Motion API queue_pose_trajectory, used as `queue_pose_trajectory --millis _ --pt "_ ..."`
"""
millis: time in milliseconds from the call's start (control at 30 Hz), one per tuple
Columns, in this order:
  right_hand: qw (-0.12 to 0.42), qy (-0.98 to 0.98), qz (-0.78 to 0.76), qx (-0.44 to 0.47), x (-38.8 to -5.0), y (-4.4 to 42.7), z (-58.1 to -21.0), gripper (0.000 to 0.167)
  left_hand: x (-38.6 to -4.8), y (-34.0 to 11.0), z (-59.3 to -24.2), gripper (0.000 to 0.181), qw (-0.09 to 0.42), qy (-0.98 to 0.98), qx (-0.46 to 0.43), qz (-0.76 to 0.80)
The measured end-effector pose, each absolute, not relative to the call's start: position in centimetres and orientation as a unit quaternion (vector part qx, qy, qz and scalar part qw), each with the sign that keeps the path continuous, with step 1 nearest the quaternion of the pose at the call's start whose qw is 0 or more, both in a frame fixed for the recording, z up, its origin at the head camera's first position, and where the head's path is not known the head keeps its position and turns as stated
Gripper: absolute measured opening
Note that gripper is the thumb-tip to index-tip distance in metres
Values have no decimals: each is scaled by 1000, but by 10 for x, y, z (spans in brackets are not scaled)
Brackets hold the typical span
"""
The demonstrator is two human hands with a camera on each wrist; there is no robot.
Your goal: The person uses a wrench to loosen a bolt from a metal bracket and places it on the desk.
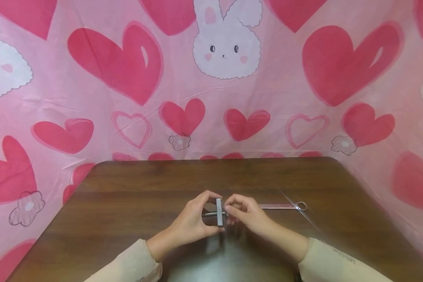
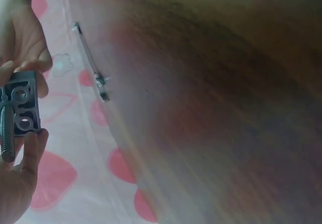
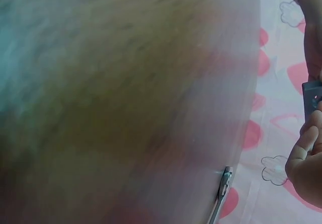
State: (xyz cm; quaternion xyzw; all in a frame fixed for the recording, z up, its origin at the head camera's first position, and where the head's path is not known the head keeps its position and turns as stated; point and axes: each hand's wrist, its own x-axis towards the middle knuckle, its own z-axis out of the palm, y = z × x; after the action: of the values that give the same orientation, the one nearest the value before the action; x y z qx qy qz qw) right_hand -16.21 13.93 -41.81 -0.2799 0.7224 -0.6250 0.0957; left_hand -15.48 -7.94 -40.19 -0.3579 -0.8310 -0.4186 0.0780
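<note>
A grey metal block [image 1: 219,212] with recesses and holes on one face is held edge-on above the table. My left hand [image 1: 190,220] grips it by its top and bottom edges, thumb below. A threaded bolt [image 2: 7,133] runs through the block, its shank pointing toward the left palm. On the block's other side, the curled fingertips of my right hand [image 1: 248,213] pinch the bolt's end; those fingers hide what sits there. In the right wrist view, part of the block [image 3: 311,100] shows beyond the right fingers, cut off by the frame edge.
A metal wrench [image 1: 278,206] with a ring end lies on the brown wooden table [image 1: 127,188], behind and right of my right hand. A pink cloth [image 1: 211,90] with hearts and rabbits hangs around the table's back and sides.
</note>
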Motion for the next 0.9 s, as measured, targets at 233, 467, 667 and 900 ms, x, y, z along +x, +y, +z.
queue_pose_trajectory --millis 233,467,667,900 --pt "65 738 -617 -267 -162 138 -418 19 -155 -79 -402 71 89 -830 -364 -413" --pt "36 742 -590 -316 -161 140 -420 25 -155 -80 -402 70 91 -829 -365 -414" --pt "54 745 -590 -306 -162 145 -421 23 -155 -79 -401 70 90 -830 -361 -415" --pt "119 723 -620 -280 -160 148 -421 23 -154 -79 -401 70 80 -830 -361 -417"
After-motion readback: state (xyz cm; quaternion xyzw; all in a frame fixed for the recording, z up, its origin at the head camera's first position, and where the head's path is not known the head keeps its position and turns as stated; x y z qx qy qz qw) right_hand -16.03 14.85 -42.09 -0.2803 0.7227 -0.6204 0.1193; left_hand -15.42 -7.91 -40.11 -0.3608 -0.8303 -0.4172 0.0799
